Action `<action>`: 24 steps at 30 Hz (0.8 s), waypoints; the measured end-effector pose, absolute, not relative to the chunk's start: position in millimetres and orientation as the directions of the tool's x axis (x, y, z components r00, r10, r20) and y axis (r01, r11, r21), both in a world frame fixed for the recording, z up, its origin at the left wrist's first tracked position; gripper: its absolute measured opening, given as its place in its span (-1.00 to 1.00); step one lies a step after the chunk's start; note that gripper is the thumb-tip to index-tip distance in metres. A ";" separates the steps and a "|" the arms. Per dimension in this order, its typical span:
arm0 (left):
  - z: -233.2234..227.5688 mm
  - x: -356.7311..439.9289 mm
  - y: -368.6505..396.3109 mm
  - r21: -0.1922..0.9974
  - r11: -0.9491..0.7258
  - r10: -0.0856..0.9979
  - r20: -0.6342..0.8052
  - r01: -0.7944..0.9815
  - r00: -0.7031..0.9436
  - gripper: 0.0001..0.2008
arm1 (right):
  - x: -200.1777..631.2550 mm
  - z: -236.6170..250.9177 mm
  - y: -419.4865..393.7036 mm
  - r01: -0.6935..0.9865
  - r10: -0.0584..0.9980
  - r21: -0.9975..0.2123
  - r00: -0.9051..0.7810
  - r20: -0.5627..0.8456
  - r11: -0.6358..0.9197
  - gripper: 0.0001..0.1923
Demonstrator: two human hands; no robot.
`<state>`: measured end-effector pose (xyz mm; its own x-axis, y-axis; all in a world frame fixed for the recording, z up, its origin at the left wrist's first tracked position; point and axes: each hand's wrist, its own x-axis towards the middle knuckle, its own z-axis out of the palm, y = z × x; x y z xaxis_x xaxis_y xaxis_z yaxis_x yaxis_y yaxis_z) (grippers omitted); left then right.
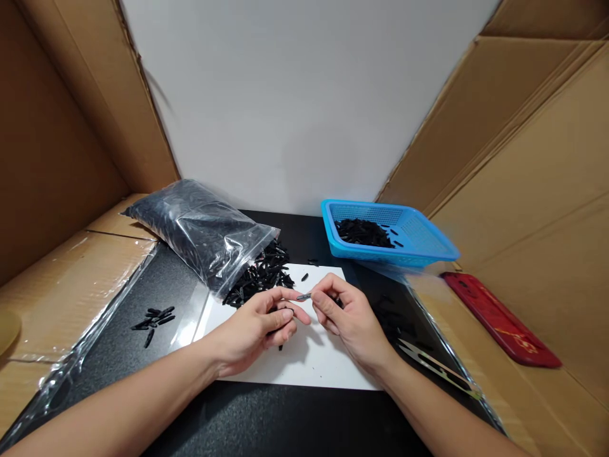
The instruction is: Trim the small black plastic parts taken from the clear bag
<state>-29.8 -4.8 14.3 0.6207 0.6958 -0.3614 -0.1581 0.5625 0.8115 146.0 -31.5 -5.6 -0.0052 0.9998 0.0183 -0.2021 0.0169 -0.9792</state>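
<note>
Over the white sheet (pixel 304 362), my right hand (pixel 345 314) pinches a small, slim black piece (pixel 304 296) between thumb and fingers. The piece's far end touches the index fingertip of my left hand (pixel 261 324). That left hand is half curled, its thumb pressed on the fingers with bits of black showing between them; how many pieces it holds is hidden. Just beyond it, a heap of similar black pieces (pixel 264 273) spills from the mouth of a clear plastic bag (pixel 200 228). One loose black piece (pixel 305 277) lies on the sheet between heap and right hand.
A blue basket (pixel 428 238) with black pieces inside stands back right. Thread snips (pixel 440 368) lie right of my right forearm, near a red case-like object (pixel 504 320). At left is a small cluster of black pieces (pixel 155 319). Cardboard walls (pixel 537 152) flank the black table (pixel 228 419).
</note>
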 end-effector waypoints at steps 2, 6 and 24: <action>13.2 -29.6 -5.2 0.840 0.523 0.704 -0.328 -0.147 0.630 -0.70 | 147.0 -2.6 -30.8 -0.306 0.999 -0.951 -0.030 -0.025 -0.033 -0.71; 9.6 -29.0 -4.9 0.891 0.436 0.744 -0.275 -0.130 0.609 -0.72 | 150.7 1.3 -29.8 -0.489 0.986 -0.858 -0.125 -0.109 -0.157 -0.73; 11.0 -28.6 -4.5 0.864 0.474 0.727 -0.278 -0.166 0.627 -0.67 | 141.5 -10.8 -31.2 0.076 0.987 -0.985 0.023 0.157 0.155 -0.89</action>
